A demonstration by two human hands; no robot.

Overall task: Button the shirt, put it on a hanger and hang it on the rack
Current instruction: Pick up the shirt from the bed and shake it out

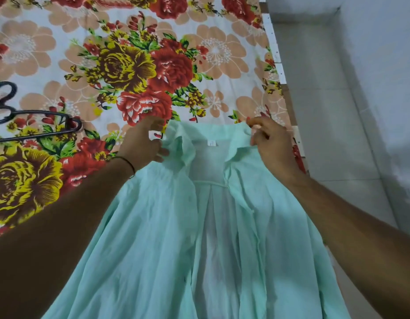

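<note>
Both hands pinch the shirt [153, 226] at its collar: left hand [142, 143], right hand [272, 143]. It lies open, unbuttoned. Uneven pulling could skew the plackets and mismatch buttons; the hanger [38, 125] waits left of the shirt.

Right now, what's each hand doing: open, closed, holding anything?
Left hand: closed, pinching the mint shirt at its left shoulder.
Right hand: closed, pinching the shirt's right shoulder.

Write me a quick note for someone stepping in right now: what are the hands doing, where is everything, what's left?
Left hand: pinching the shirt at its left shoulder.
Right hand: pinching the right shoulder by the collar.
Shirt: spread on the floral bed, front open, nothing buttoned.
Hanger: lying on the bed, left of the shirt, untouched.
Rack: not in view.
Left: button, put on hanger, hang up.
</note>
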